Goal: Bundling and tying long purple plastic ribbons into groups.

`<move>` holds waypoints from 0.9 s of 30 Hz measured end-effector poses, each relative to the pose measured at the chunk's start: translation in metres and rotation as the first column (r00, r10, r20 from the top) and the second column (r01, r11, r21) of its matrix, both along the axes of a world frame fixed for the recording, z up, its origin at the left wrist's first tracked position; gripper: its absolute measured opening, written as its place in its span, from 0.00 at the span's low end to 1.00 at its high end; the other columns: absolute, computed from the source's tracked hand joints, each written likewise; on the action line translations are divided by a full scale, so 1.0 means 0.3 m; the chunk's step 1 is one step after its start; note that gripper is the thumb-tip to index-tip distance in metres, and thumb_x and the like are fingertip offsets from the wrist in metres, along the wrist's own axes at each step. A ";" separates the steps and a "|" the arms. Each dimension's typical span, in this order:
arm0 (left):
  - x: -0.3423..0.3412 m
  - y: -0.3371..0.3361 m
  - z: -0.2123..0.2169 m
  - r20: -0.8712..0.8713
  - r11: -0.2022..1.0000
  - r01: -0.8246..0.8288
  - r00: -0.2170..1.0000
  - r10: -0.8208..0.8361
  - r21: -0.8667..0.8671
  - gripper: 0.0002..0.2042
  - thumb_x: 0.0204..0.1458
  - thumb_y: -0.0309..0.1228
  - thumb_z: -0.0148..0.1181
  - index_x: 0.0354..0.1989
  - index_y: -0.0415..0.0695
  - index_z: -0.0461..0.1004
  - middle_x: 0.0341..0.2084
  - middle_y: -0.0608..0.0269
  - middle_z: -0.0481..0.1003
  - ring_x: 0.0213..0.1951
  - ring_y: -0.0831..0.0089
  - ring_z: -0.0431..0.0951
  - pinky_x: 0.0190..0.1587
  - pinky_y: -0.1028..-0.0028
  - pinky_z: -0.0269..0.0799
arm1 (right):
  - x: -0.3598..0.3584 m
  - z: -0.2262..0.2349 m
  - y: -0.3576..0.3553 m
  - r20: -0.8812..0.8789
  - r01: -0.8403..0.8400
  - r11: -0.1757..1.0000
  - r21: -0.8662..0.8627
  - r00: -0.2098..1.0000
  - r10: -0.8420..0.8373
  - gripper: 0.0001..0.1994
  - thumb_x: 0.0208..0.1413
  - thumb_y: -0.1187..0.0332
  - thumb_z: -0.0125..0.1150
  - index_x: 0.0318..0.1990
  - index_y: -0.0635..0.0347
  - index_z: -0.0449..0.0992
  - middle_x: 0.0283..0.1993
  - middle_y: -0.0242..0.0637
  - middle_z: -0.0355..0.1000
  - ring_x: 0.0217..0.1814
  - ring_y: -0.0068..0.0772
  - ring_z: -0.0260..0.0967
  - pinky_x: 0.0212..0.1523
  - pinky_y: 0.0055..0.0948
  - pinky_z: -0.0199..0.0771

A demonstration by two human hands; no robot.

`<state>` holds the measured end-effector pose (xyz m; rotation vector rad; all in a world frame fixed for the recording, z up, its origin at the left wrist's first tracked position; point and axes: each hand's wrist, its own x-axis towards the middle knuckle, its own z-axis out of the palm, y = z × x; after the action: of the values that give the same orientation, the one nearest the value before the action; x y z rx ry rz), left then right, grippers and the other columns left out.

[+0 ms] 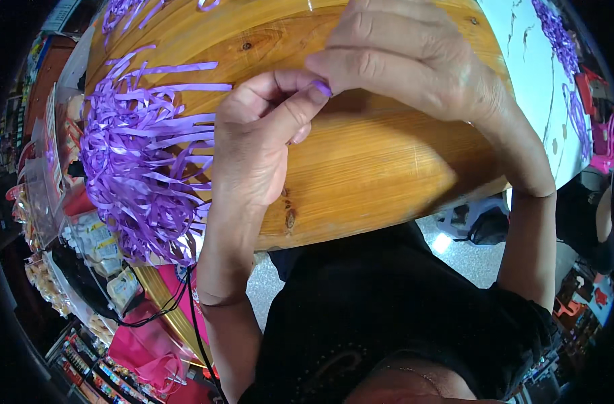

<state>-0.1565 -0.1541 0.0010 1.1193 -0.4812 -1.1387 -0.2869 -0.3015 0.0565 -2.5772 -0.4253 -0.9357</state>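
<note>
Over the round wooden table, my left hand [263, 131] pinches a small bit of purple ribbon [322, 87] between thumb and forefinger. My right hand [408, 64] reaches across from the right, back of the hand upward, its fingers drawn together right beside the left fingertips. What lies between the right fingertips is hidden. A large heap of shiny purple ribbon strips [142, 161] covers the table's left side. Several strips point from the heap toward my left wrist, and some ends pass behind it.
The wooden tabletop [361, 175] curves along its front edge near my body. More purple strips [556, 40] hang over a white marble-patterned surface [529, 67] at right. Packaged goods [95, 239] crowd the left, by a pink bag [145, 353]. Black cables [189, 296] run beside my left forearm.
</note>
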 end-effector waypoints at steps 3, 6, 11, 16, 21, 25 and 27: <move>-0.003 0.003 -0.010 0.025 0.999 -0.036 0.999 0.036 0.003 0.04 0.48 0.23 0.62 0.30 0.38 0.75 0.20 0.75 0.68 0.20 0.88 0.59 0.22 0.86 0.51 | 0.076 -0.089 -0.116 0.295 0.015 0.924 -0.383 0.949 0.107 0.07 0.46 0.72 0.58 0.34 0.64 0.76 0.29 0.37 0.68 0.28 0.30 0.66 0.26 0.26 0.64; -0.018 0.002 -0.024 0.085 0.992 -0.124 0.989 0.124 -0.001 0.04 0.48 0.23 0.62 0.31 0.39 0.75 0.20 0.76 0.68 0.21 0.89 0.60 0.23 0.87 0.52 | 0.113 -0.170 -0.123 0.522 0.041 0.861 -0.507 0.809 0.269 0.07 0.47 0.72 0.59 0.34 0.63 0.76 0.29 0.37 0.68 0.29 0.31 0.67 0.28 0.25 0.65; -0.032 0.011 -0.032 0.160 0.980 -0.185 0.968 0.194 -0.069 0.04 0.49 0.22 0.61 0.32 0.39 0.74 0.21 0.76 0.68 0.22 0.89 0.62 0.25 0.87 0.56 | 0.020 -0.154 0.030 -0.018 0.021 0.968 0.252 1.000 -0.017 0.11 0.42 0.73 0.65 0.35 0.66 0.77 0.29 0.37 0.71 0.30 0.31 0.70 0.31 0.28 0.69; -0.035 0.022 -0.027 0.182 0.981 -0.160 0.967 0.178 -0.109 0.05 0.50 0.20 0.59 0.34 0.39 0.73 0.24 0.75 0.69 0.24 0.89 0.64 0.28 0.88 0.60 | 0.014 -0.157 0.053 -0.160 0.115 0.856 0.504 0.986 -0.038 0.04 0.48 0.76 0.62 0.32 0.63 0.76 0.29 0.33 0.72 0.31 0.24 0.70 0.32 0.21 0.68; -0.035 0.029 -0.044 0.077 0.953 -0.127 0.985 0.153 -0.275 0.04 0.50 0.19 0.58 0.34 0.39 0.73 0.29 0.72 0.69 0.27 0.86 0.64 0.28 0.85 0.60 | 0.022 -0.156 0.095 -0.319 0.282 0.185 0.941 0.921 0.222 0.03 0.51 0.74 0.59 0.33 0.62 0.75 0.30 0.27 0.71 0.33 0.17 0.67 0.35 0.18 0.67; -0.014 0.036 -0.064 -0.129 0.940 -0.078 0.991 0.036 -0.331 0.04 0.51 0.20 0.58 0.35 0.39 0.73 0.29 0.70 0.69 0.26 0.84 0.64 0.27 0.83 0.59 | 0.024 -0.165 0.102 -0.234 0.268 -0.050 0.962 0.907 0.350 0.05 0.52 0.72 0.60 0.35 0.62 0.75 0.30 0.27 0.70 0.32 0.15 0.65 0.36 0.17 0.66; -0.002 0.036 -0.079 -0.212 0.933 -0.041 0.977 -0.039 -0.358 0.05 0.51 0.22 0.58 0.36 0.39 0.72 0.29 0.69 0.70 0.26 0.82 0.65 0.27 0.81 0.59 | 0.026 -0.165 0.106 -0.225 0.250 -0.030 0.968 0.913 0.339 0.05 0.52 0.72 0.60 0.35 0.63 0.75 0.30 0.27 0.70 0.33 0.16 0.65 0.36 0.17 0.66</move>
<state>-0.1573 -0.1433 -0.0227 0.6676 -0.4953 -1.1020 -0.2790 -0.2698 0.0069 -1.1505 0.3072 -0.2874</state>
